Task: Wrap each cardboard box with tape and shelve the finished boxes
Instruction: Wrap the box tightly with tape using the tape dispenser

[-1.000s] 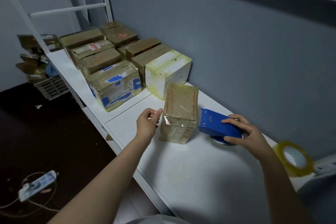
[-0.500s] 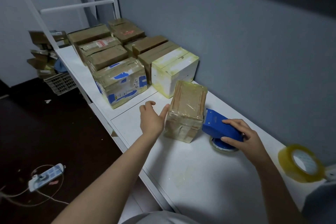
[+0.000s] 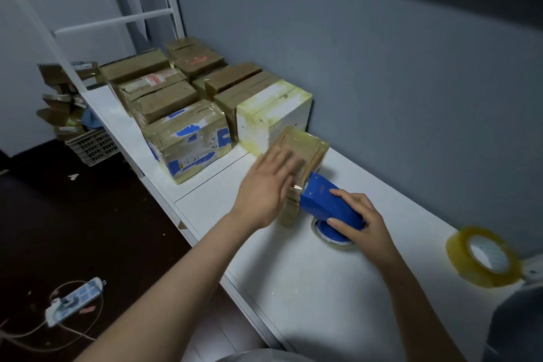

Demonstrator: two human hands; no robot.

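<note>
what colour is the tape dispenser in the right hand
Solid blue. The tape dispenser, gripped by the right hand, shows best in the head view.

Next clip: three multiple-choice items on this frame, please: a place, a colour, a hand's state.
1. Where is the spare yellowish clear tape roll? A on the floor; B on the white table, right of the right hand; C atop a box.
2. What colour is the plastic tape dispenser? A red; B blue; C green.
3. The left hand is: A open, fingers straight, at the small taped brown cardboard box; B gripping the dispenser; C hanging idle.
Key: B, it lies on that table; B, blue body; A, straight fingers show.
</note>
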